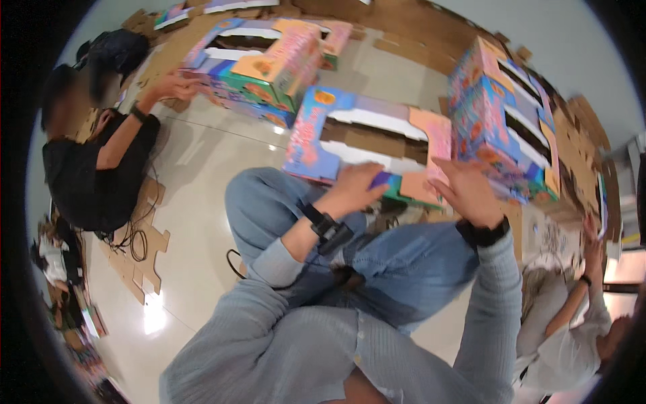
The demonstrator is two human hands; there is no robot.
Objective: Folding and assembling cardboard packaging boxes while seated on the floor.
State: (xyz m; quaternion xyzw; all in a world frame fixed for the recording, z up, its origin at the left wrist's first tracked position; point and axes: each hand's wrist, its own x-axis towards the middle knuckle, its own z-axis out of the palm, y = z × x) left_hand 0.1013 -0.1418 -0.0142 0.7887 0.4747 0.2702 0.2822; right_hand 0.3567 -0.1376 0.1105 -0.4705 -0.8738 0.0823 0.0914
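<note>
In front of my bent knees, a colourful printed cardboard box (pixel 306 138) has a wide rectangular opening in its top. White inner flaps line the opening, and bare brown cardboard shows inside. My left hand (pixel 353 190) grips the near top edge of the box, its fingers curled by a purple and green strip. At the near right corner my right hand (pixel 471 192) holds the box, thumb toward the near side and fingers against the pink and orange panel. The undersides of the fingers are hidden.
Similar boxes stand stacked at the right (pixel 471 128) and back left (pixel 269 84). A person in black (pixel 87 175) touches the back left stack with one hand. Another person (pixel 565 337) sits at lower right. Flat cardboard (pixel 410 54) and a cable (pixel 138 246) lie on the floor.
</note>
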